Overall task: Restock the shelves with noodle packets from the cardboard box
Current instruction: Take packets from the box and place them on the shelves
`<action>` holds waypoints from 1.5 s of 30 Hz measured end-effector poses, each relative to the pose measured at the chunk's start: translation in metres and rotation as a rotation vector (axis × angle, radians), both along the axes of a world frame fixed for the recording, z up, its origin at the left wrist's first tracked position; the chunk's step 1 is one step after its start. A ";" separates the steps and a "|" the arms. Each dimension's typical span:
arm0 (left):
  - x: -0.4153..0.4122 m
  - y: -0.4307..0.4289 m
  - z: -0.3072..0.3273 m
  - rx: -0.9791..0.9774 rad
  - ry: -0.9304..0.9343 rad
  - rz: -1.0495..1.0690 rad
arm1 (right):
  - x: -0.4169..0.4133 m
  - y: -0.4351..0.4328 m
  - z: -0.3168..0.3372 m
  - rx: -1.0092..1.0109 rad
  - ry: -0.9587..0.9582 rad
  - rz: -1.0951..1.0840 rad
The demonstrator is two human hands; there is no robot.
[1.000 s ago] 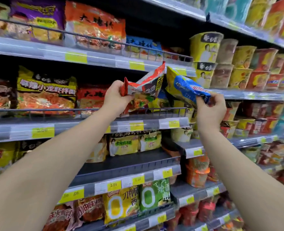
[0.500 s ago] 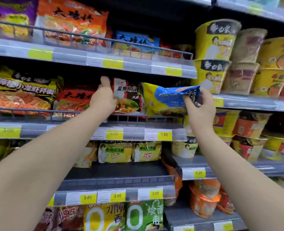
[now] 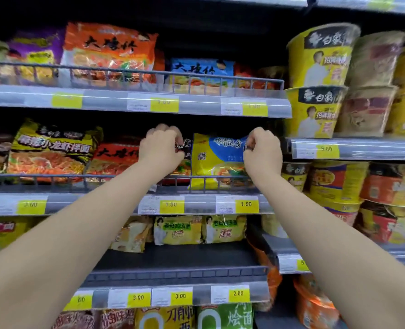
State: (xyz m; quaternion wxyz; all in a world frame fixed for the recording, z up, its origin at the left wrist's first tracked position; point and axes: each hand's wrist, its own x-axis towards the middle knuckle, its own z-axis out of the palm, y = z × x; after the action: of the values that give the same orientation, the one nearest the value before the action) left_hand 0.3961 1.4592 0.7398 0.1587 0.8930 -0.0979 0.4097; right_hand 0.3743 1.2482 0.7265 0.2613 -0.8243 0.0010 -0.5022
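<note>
Yellow packet (image 3: 217,162) (upright) between left hand (image 3: 160,151), right hand (image 3: 263,153).

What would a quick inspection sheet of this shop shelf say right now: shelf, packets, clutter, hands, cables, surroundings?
Surface: middle shelf with wire front rail and 1.50 price tags.
Job's things: yellow-and-blue packet upright behind the rail; red packet beside it, mostly hidden; cardboard box not in view.
Clutter: nothing seen.
Hands: left hand grips the red packet's top; right hand pinches the yellow-and-blue packet's top corner.
Cables: nothing seen.
Surroundings: other noodle packets to the left, noodle cups to the right.
</note>
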 end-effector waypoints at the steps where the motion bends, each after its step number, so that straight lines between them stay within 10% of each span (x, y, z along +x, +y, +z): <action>1: 0.000 -0.004 -0.001 0.012 0.058 -0.060 | 0.001 0.001 -0.003 -0.032 0.007 0.002; 11: 0.014 -0.047 -0.013 0.269 0.346 -0.241 | -0.012 -0.001 -0.041 -0.007 -0.183 0.113; 20: -0.045 -0.031 -0.043 -0.333 -0.014 -0.341 | -0.033 0.031 -0.078 0.100 -0.215 0.399; 36: -0.271 0.159 -0.378 -1.253 0.575 0.228 | -0.174 0.230 -0.351 0.496 0.766 0.959; 45: -0.460 0.295 -0.441 -1.456 0.614 0.567 | -0.305 0.330 -0.453 0.529 1.110 0.900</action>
State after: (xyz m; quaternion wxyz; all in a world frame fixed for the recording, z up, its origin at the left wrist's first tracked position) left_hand -0.0639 1.7541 0.2993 0.6061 0.6299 0.4669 0.1338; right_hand 0.0689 1.5786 0.2733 0.5907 -0.7869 -0.0837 0.1577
